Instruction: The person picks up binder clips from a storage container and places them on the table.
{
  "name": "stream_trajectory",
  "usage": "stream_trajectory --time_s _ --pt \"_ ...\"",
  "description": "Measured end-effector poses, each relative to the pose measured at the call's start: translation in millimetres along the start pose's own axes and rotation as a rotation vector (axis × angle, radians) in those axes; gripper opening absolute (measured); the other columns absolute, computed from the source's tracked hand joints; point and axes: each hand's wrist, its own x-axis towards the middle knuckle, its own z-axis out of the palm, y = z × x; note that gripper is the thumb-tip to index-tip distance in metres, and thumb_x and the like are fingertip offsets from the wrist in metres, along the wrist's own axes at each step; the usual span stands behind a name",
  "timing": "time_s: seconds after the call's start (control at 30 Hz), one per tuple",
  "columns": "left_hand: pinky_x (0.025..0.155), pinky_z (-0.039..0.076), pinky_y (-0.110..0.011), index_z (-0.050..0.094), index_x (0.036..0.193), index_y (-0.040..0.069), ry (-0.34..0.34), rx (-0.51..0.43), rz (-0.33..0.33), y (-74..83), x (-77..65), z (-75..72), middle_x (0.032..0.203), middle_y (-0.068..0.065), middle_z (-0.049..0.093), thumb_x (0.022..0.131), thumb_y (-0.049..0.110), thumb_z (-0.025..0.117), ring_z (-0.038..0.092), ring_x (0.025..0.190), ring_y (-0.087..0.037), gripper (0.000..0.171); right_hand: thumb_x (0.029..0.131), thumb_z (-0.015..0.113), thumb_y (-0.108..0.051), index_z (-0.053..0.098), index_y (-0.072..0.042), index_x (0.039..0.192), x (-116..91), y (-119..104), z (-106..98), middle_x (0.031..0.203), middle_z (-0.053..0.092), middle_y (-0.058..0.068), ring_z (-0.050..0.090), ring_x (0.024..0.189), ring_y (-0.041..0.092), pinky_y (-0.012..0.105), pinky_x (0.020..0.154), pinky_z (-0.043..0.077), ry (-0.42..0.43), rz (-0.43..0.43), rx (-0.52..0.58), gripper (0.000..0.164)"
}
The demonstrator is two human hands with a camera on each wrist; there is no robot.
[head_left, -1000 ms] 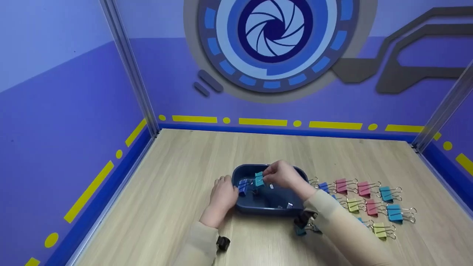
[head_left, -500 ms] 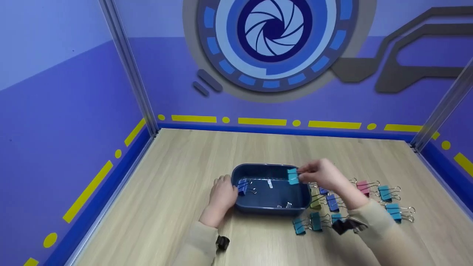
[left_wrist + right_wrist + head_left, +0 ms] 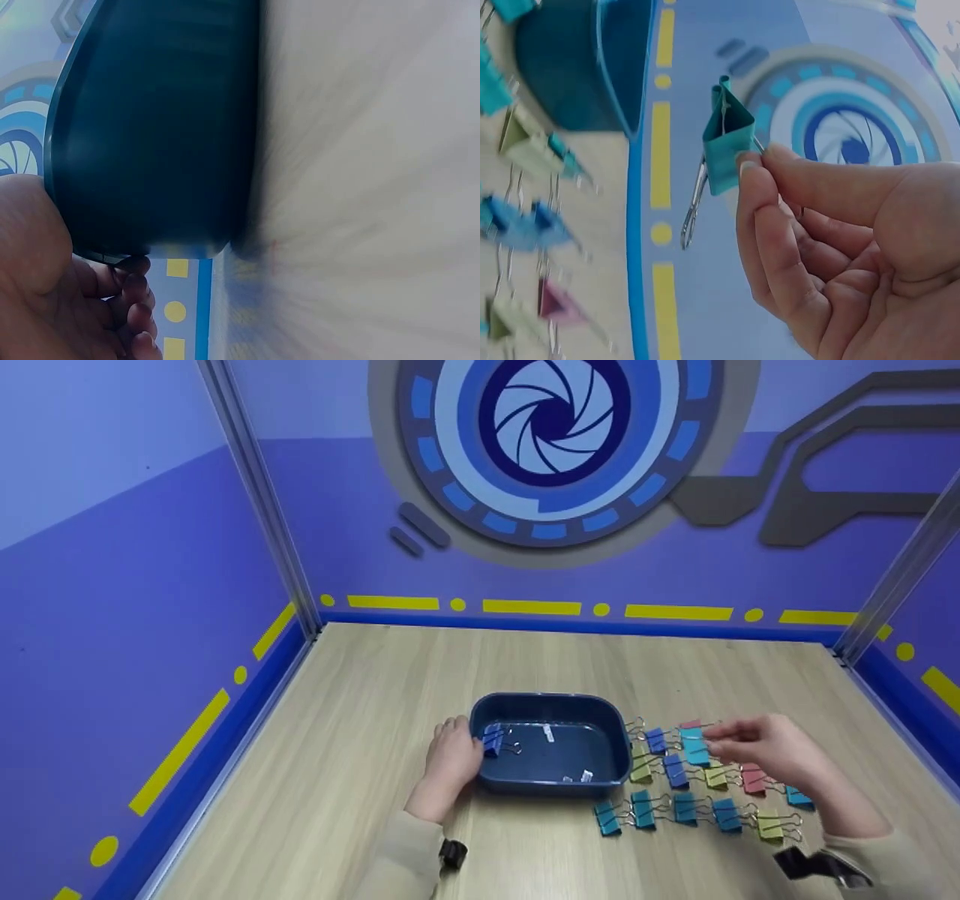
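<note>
A dark blue plastic box [image 3: 555,789] stands on the wooden table. My left hand [image 3: 454,757] grips its left rim; the left wrist view shows the fingers curled at the box's edge [image 3: 150,135]. Inside the left end, right by that thumb, is a blue binder clip [image 3: 493,740]. With thumb and forefinger, my right hand [image 3: 769,746] pinches a teal binder clip [image 3: 695,745] by one side, above the clips to the right of the box. In the right wrist view the teal clip [image 3: 730,154] hangs with a wire handle pointing down.
Rows of binder clips lie right of the box: blue [image 3: 676,772], yellow [image 3: 770,825], pink [image 3: 753,778] and teal [image 3: 607,818]. The right hand covers part of them. Small white labels [image 3: 548,733] show on the box floor. Printed panels [image 3: 525,577] wall the table in.
My right hand has carried the teal clip out of the box and rightward over the rows of clips. The left hand has stayed on the rim, and the blue clip has stayed put.
</note>
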Motion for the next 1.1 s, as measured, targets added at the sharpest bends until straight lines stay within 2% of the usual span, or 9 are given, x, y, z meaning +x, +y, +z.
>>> stream_trajectory --time_s 0.07,0.23,0.4,0.53,0.67,0.8,0.93,1.1 --pt "0.087 0.049 -0.051 0.063 0.11 -0.008 0.006 0.003 0.005 -0.1 0.0 0.3 0.101 -0.022 0.065 0.089 0.01 0.065 0.06 0.098 -0.04 0.027 0.098 0.068 -0.026 0.065 0.006 0.127 -9 12 -6 0.114 0.075 0.019 0.072 0.09 0.008 0.024 0.077 0.057 0.007 0.022 -0.016 0.044" --pt "0.086 0.049 -0.051 0.063 0.11 -0.008 0.015 -0.002 0.015 0.6 -0.1 1.0 0.1 -0.022 0.065 0.089 0.009 0.065 0.06 0.098 -0.041 0.027 0.1 0.066 -0.028 0.063 0.007 0.13 -29 44 -23 0.114 0.076 0.016 0.072 0.09 0.005 0.022 0.077 0.056 0.028 0.075 -0.027 0.046" --pt "0.088 0.049 -0.051 0.062 0.114 -0.009 0.0 -0.002 0.003 1.4 0.2 -0.4 0.104 -0.023 0.066 0.091 0.01 0.065 0.06 0.1 -0.04 0.03 0.1 0.065 -0.031 0.062 0.009 0.13 -44 76 -39 0.109 0.077 0.012 0.073 0.088 0.009 0.028 0.076 0.058 0.041 0.194 -0.058 0.05" --pt "0.089 0.049 -0.052 0.062 0.115 -0.01 -0.002 -0.008 -0.006 1.9 -0.2 -0.8 0.105 -0.023 0.066 0.091 0.01 0.065 0.059 0.1 -0.04 0.031 0.099 0.067 -0.033 0.062 0.009 0.129 -55 101 -46 0.103 0.078 0.008 0.072 0.087 0.014 0.033 0.079 0.059 0.019 0.282 -0.052 0.052" --pt "0.088 0.049 -0.051 0.062 0.113 -0.009 -0.001 -0.011 -0.005 1.8 -0.2 -0.4 0.103 -0.022 0.065 0.091 0.01 0.065 0.059 0.1 -0.04 0.029 0.096 0.071 -0.032 0.064 0.009 0.126 -63 122 -46 0.098 0.078 0.005 0.071 0.086 0.017 0.034 0.078 0.059 -0.018 0.351 -0.015 0.051" --pt "0.086 0.049 -0.051 0.063 0.11 -0.008 0.003 -0.013 -0.002 0.5 -0.6 1.2 0.1 -0.022 0.064 0.09 0.009 0.065 0.059 0.098 -0.041 0.026 0.095 0.072 -0.019 0.067 0.01 0.12 -65 137 -43 0.095 0.078 0.005 0.071 0.083 0.017 0.032 0.075 0.059 -0.028 0.42 0.023 0.039" --pt "0.086 0.049 -0.051 0.062 0.11 -0.009 -0.002 -0.007 -0.001 -0.1 -0.9 1.8 0.101 -0.023 0.065 0.09 0.009 0.065 0.059 0.097 -0.041 0.027 0.093 0.071 -0.007 0.069 0.01 0.116 -64 147 -38 0.095 0.079 0.008 0.072 0.083 0.016 0.033 0.075 0.06 -0.058 0.455 0.031 0.028" --pt "0.087 0.049 -0.051 0.062 0.111 -0.009 -0.009 -0.007 -0.006 0.8 -0.2 0.4 0.102 -0.022 0.065 0.091 0.01 0.065 0.059 0.098 -0.04 0.028 0.092 0.072 -0.006 0.071 0.01 0.112 -61 154 -30 0.093 0.078 0.009 0.07 0.08 0.016 0.032 0.075 0.06 -0.086 0.45 -0.01 0.026"
